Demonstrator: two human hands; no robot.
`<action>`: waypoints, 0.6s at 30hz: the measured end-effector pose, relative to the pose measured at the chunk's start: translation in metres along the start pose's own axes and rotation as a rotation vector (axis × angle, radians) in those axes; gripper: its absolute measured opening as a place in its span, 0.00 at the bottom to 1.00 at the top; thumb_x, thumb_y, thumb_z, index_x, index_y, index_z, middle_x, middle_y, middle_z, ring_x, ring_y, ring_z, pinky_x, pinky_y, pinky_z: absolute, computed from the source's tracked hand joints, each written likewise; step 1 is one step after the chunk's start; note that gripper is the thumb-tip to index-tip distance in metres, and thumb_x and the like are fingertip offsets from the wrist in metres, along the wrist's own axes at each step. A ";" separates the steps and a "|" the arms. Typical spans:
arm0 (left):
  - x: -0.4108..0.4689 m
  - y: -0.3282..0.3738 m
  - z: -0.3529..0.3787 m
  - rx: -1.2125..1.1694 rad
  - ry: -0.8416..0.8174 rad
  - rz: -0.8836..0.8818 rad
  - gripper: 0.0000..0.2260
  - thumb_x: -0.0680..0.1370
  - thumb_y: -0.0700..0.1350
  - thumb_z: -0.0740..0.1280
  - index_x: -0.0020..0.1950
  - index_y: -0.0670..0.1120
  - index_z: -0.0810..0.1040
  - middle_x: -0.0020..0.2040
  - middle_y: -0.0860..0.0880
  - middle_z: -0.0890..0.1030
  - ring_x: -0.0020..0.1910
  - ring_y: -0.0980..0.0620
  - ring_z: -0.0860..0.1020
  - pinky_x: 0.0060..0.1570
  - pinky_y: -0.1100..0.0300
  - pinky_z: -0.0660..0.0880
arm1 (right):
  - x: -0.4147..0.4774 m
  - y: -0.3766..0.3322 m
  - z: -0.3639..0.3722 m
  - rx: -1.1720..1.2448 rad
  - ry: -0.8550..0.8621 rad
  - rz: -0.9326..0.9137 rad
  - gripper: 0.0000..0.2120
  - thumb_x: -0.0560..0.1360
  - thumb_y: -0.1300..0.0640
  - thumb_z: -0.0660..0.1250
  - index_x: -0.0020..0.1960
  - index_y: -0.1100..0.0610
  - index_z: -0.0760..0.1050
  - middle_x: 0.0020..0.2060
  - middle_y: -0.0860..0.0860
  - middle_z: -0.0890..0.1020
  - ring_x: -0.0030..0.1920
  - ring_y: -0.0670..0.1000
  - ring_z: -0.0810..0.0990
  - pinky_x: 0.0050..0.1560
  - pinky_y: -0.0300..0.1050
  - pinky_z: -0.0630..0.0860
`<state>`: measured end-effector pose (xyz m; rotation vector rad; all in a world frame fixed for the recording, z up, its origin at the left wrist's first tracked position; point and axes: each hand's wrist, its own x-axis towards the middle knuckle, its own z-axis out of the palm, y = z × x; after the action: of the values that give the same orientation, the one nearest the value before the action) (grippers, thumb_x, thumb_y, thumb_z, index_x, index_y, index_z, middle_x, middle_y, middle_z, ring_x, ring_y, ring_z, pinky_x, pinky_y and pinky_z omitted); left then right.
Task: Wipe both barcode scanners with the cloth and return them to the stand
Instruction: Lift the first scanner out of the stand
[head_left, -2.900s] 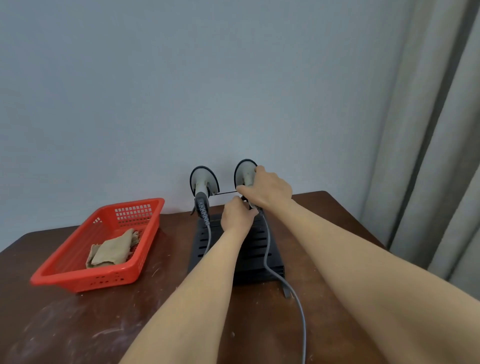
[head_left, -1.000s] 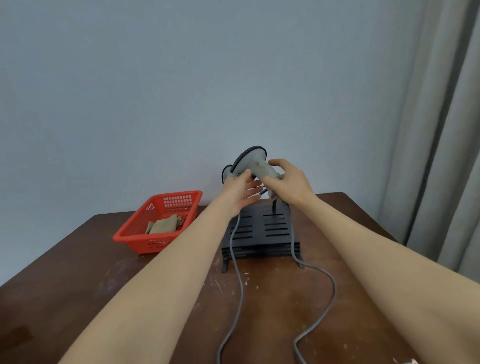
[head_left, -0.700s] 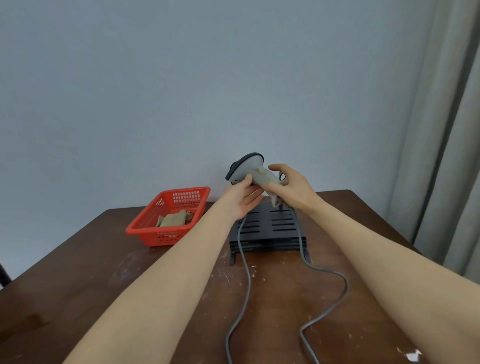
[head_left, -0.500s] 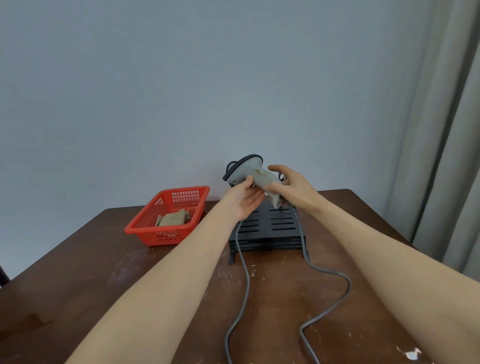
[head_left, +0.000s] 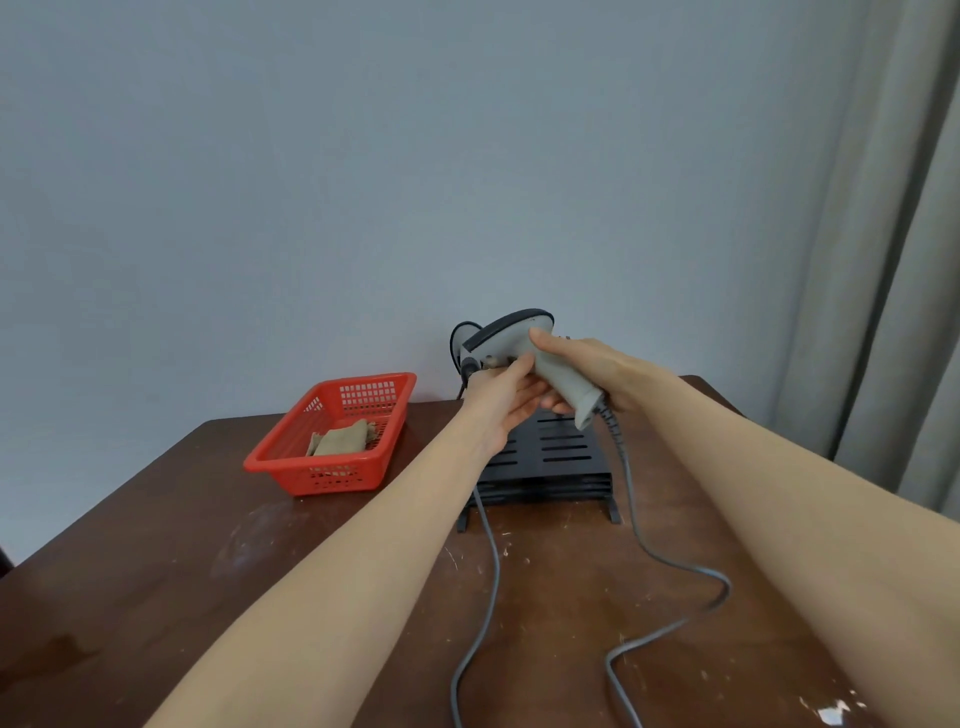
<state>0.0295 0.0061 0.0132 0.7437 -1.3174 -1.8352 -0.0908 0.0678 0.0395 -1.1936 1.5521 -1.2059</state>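
Near table edge: 2 grey cables (head_left: 491, 571) on the brown table (head_left: 156, 571). One runs straight toward the camera, the other loops out to the right. Both run off the bottom of the frame.
Forearms: 2, bare, reaching forward from bottom left and bottom right and converging above the stand.
Stand: 1, black, slotted (head_left: 561, 457), mid-table. Both cables pass its front, one at each front foot.
Left hand: (head_left: 506, 400) palm up, thumb on the side of the scanner head, fingers curled under the neck and cradling it from below.
Right hand: (head_left: 597, 374) wrapped round the grip, thumb lying along the top near the head.
Scanners: 2.
Held scanner: (head_left: 569, 392) grey with a dark face rim, in both hands, raised clear above the stand. Its head points left and its handle butt points down-right, with the cable leaving the butt.
Second scanner: (head_left: 461, 345) behind the left hand at the back-left of the stand, mostly hidden. Can't tell how it is seated.
Basket: 1, red plastic (head_left: 317, 461), left of the stand and apart from it.
Cloth: 1, beige, crumpled (head_left: 340, 441), inside the basket; neither hand is on it.
Back: plain grey wall (head_left: 363, 182), with 1 grey curtain (head_left: 883, 260) at right.
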 end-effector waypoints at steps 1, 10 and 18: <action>-0.002 0.001 0.002 0.011 -0.002 0.007 0.07 0.78 0.45 0.66 0.52 0.43 0.77 0.47 0.45 0.83 0.43 0.53 0.82 0.38 0.62 0.79 | 0.000 0.000 -0.001 0.029 -0.025 0.021 0.30 0.73 0.35 0.63 0.54 0.63 0.77 0.34 0.55 0.81 0.31 0.48 0.81 0.30 0.38 0.79; -0.008 0.006 0.001 0.196 -0.008 0.019 0.09 0.77 0.48 0.68 0.50 0.44 0.79 0.41 0.47 0.83 0.35 0.55 0.78 0.33 0.64 0.74 | -0.001 -0.004 -0.005 0.227 -0.086 0.143 0.23 0.73 0.38 0.65 0.48 0.60 0.76 0.31 0.54 0.79 0.25 0.47 0.78 0.24 0.37 0.77; -0.004 0.032 -0.032 0.400 0.360 0.261 0.15 0.78 0.49 0.61 0.34 0.43 0.76 0.27 0.49 0.76 0.22 0.54 0.70 0.21 0.65 0.65 | 0.003 0.002 -0.012 0.248 -0.103 0.111 0.25 0.74 0.38 0.62 0.53 0.61 0.74 0.38 0.56 0.84 0.20 0.44 0.72 0.22 0.35 0.73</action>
<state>0.0650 -0.0138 0.0342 1.0035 -1.4718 -1.1790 -0.1034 0.0680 0.0400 -0.9789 1.3315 -1.2049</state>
